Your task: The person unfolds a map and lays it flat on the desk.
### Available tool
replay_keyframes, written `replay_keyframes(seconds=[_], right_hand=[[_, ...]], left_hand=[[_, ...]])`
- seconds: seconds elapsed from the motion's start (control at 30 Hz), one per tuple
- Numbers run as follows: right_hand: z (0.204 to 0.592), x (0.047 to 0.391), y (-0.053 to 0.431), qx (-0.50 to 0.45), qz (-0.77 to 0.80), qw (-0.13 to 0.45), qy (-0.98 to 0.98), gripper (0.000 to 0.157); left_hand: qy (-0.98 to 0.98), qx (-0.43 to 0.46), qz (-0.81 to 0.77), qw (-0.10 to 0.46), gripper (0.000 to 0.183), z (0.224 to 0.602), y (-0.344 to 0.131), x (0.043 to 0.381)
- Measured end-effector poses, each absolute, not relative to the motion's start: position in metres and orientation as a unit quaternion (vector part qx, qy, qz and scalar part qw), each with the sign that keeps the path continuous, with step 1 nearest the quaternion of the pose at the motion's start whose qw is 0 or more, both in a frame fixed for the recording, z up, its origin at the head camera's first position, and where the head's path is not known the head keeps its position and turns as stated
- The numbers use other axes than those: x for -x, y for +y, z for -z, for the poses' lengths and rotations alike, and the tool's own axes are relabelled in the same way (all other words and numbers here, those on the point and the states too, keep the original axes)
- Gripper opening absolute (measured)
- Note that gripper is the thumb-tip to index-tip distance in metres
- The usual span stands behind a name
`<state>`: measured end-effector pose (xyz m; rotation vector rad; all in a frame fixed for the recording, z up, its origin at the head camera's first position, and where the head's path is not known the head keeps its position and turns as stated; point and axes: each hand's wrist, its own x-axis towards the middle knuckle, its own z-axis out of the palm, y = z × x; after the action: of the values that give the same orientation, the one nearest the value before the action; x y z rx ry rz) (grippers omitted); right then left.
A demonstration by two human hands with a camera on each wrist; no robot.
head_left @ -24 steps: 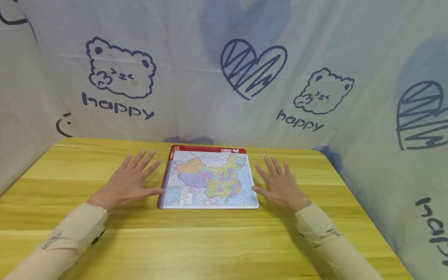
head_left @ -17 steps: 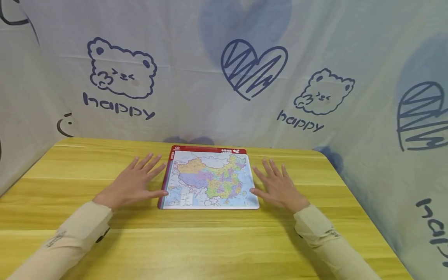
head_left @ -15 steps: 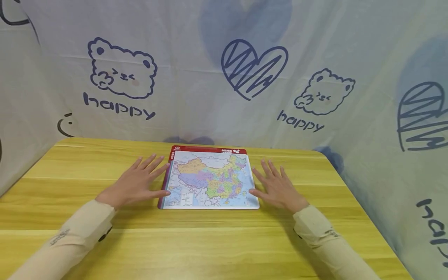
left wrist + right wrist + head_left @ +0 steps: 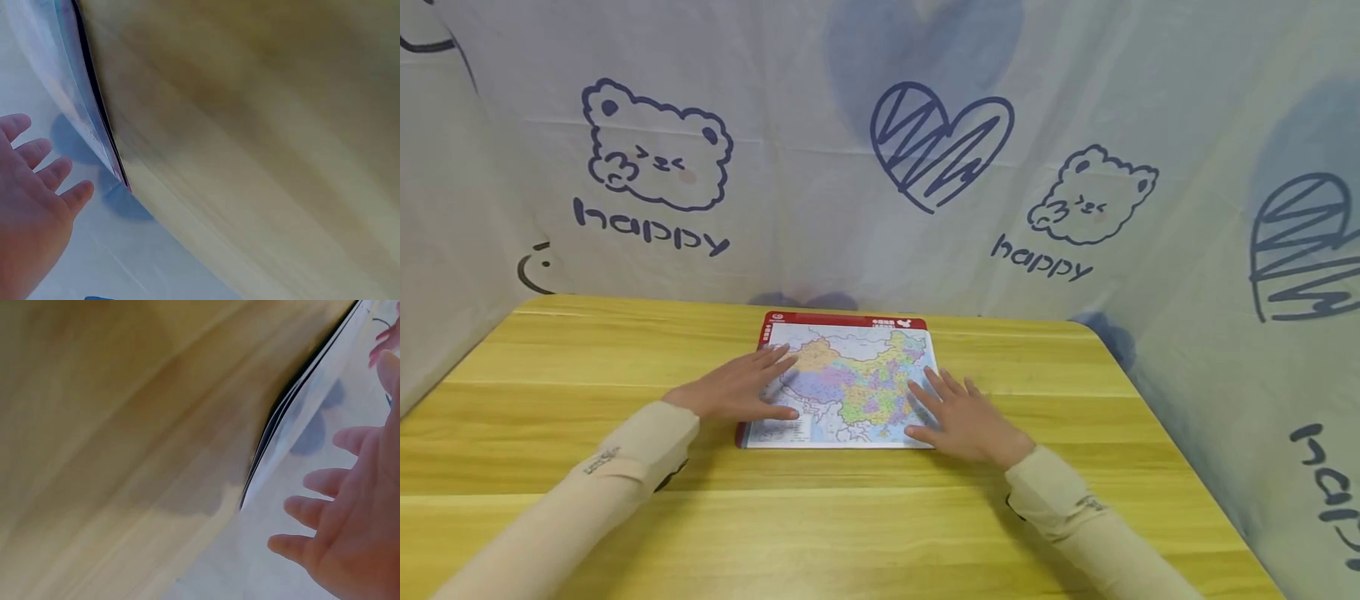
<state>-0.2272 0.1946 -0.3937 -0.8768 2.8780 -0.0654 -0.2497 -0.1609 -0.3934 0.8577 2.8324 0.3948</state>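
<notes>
A rectangular map board [image 4: 850, 392] with a red top strip and a coloured map of China lies flat on the table. My left hand [image 4: 741, 388], fingers spread, reaches over the board's left part and covers some of its edge. Over the lower right corner is my right hand [image 4: 970, 421], its fingers also spread and pointing inward. Neither hand grips anything. In the left wrist view the left hand [image 4: 31, 194] shows its palm, with the board's edge [image 4: 94, 94] beyond the fingertips. The right wrist view has the right hand [image 4: 356, 519] beside the board's dark edge [image 4: 281, 400].
The yellow wood-grain table [image 4: 850, 525] extends around the board on all sides. Behind it hangs a pale curtain [image 4: 805, 233] printed with bears, hearts and the word "happy", close to the table's back edge and its right side.
Both hands have moved inward from beside the board to over its left and right parts. The left hand has travelled farther. The board has stayed in place.
</notes>
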Motion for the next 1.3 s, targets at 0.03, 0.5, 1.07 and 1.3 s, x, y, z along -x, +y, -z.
replay_keyframes(seconds=[0.03,0.5,1.07,1.3], right_hand=[[0.394,0.226,0.193,0.292,0.018,0.071,0.954,0.073],[0.4,0.22,0.18,0.29,-0.011,0.096,0.952,0.069],[0.399,0.226,0.187,0.282,-0.004,0.134,0.95,0.067],[0.395,0.234,0.185,0.279,-0.006,0.154,0.948,0.064]], left_hand=[[0.946,-0.285,-0.13,0.082,0.095,0.394,-0.158,0.253],[0.957,-0.245,-0.08,0.134,0.093,0.398,-0.137,0.279],[0.953,-0.236,-0.089,0.168,0.097,0.404,-0.159,0.279],[0.956,-0.233,-0.07,0.165,0.097,0.398,-0.162,0.27]])
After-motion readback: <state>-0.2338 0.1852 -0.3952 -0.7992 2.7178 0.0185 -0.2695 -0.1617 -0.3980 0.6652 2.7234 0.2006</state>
